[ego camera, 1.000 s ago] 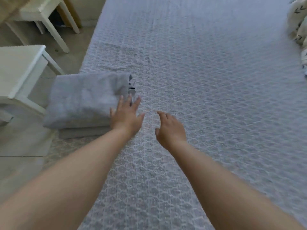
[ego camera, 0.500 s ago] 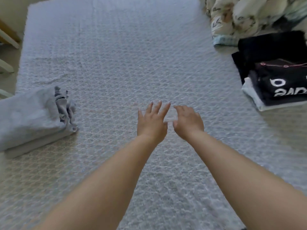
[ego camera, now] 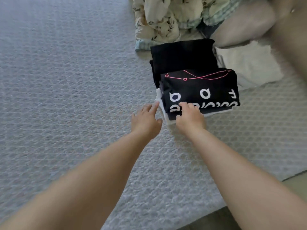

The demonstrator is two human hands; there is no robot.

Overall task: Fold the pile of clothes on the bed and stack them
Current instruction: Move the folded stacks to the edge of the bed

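Note:
A folded black shirt with white letters and pink lines (ego camera: 201,90) tops a small stack with a white garment (ego camera: 162,106) showing at the bottom edge. Behind that stack lies a second folded black garment (ego camera: 181,55). My right hand (ego camera: 190,117) rests on the near left corner of the lettered shirt, fingers bent over its edge. My left hand (ego camera: 145,120) hovers beside the stack's left edge with fingers extended, fingertips near the white garment. A crumpled floral cloth (ego camera: 164,19) lies further back.
The grey textured bedspread (ego camera: 66,97) stretches wide to the left. A white folded cloth (ego camera: 249,63) lies right of the black garments. Another person's leg (ego camera: 245,25) is at the top right. The bed's edge and floor (ego camera: 295,183) show at the lower right.
My view and both hands have swung right, away from the grey folded stack, which has left the view. Both hands now reach the black lettered stack.

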